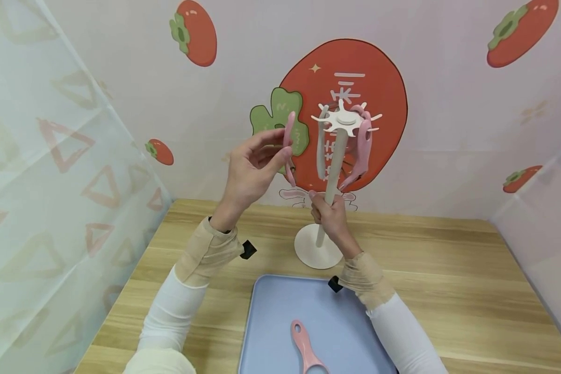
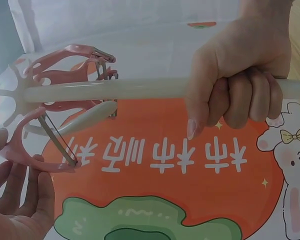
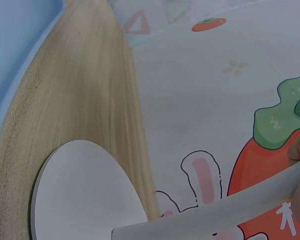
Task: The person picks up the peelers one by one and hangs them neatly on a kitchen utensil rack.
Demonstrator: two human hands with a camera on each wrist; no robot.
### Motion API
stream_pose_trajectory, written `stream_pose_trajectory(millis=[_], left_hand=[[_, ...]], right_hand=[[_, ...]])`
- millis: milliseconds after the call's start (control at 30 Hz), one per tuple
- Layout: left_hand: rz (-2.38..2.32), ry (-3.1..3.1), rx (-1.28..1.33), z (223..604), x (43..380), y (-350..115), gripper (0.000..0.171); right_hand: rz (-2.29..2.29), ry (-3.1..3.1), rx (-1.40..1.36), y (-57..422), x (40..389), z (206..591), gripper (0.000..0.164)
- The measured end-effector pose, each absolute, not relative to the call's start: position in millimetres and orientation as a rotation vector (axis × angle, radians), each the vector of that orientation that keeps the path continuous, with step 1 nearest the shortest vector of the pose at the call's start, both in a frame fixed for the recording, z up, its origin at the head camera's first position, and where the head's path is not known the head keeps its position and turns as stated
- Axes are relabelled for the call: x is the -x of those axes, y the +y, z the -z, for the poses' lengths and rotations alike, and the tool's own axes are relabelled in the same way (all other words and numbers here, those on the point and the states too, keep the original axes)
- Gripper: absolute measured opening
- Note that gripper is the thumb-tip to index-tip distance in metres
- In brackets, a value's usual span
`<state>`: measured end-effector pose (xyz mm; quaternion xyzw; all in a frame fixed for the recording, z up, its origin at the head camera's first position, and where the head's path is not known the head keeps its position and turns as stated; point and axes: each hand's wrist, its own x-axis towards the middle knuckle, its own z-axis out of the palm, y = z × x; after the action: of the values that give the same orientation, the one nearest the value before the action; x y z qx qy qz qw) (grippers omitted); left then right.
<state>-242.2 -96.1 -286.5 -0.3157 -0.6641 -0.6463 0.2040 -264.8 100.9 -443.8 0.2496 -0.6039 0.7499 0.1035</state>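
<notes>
Pink utensil (image 1: 307, 351) on tray cut off; left hand (image 1: 250, 171) pinches peeler (image 1: 288, 148), right hand (image 1: 329, 215) grips pole (image 1: 333, 171).

Stand (image 1: 329, 208) on the desk (image 1: 449, 280) behind the tray (image 1: 271, 322), peeler (image 1: 308, 356) in the tray, utensils (image 1: 362, 150) hanging on the stand top, wall (image 1: 449, 130) behind.
</notes>
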Motion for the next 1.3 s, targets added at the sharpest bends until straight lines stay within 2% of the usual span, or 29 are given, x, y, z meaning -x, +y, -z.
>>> stream_pose_trajectory(millis=[1300], left_hand=[[1.779, -1.876, 0.936, 278, 245, -79, 0.039]], right_hand=[[-2.222, -1.778, -0.692, 100, 261, 441, 0.059]])
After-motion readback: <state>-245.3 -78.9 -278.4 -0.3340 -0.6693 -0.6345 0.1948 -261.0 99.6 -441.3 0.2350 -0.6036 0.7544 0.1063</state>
